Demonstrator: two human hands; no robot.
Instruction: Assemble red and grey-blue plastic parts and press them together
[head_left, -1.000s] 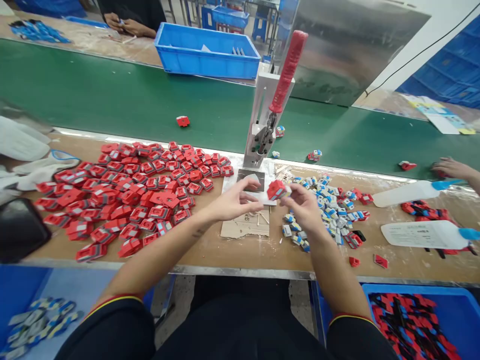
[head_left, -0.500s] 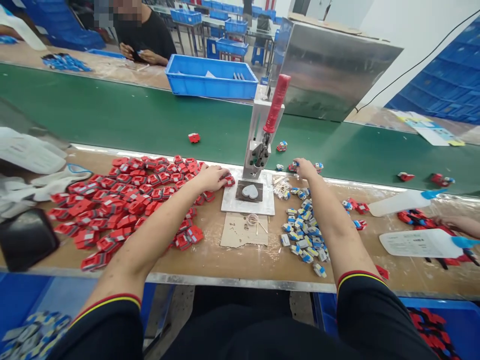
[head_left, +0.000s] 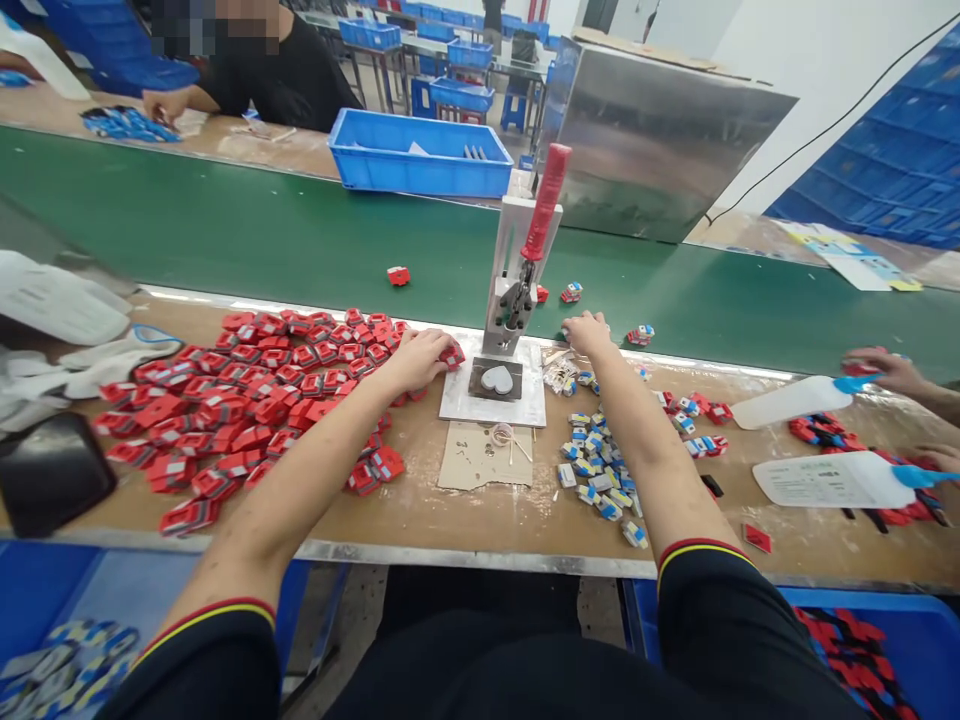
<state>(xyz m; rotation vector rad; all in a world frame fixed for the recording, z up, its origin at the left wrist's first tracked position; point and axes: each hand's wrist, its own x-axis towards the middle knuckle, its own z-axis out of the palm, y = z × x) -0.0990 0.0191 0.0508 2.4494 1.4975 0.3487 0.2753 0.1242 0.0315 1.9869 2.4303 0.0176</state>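
Bright workroom, seen from the head camera I watch through: tables with blue crates at the back, a large metal box (head_left: 667,145) to the right, and a green belt (head_left: 255,220) crossing behind a brown counter (head_left: 420,510). Nearest me in purpose is a red piece (head_left: 454,354), at the left edge of the press (head_left: 519,270) plate, just beyond the fingertips of my left grip (head_left: 421,360). Those fingers bend over it and touch it; whether they pinch it or merely rest there, I cannot tell. Its long axis is mostly hidden beneath them. My left is much the nearer hand; the press stands between it and my right grip (head_left: 590,335), which reaches to the belt's near edge, fingers bent downward. I cannot tell whether that one holds anything.

On the plate, right of the red piece, a pale heart shape (head_left: 496,379) lies on a dark block. A red heap (head_left: 240,400) spreads to the left; small grey, blue and yellow parts (head_left: 596,465) scatter to the right, with two bottles (head_left: 825,480) beyond. At far right, a co-worker's hand (head_left: 892,372) shows.
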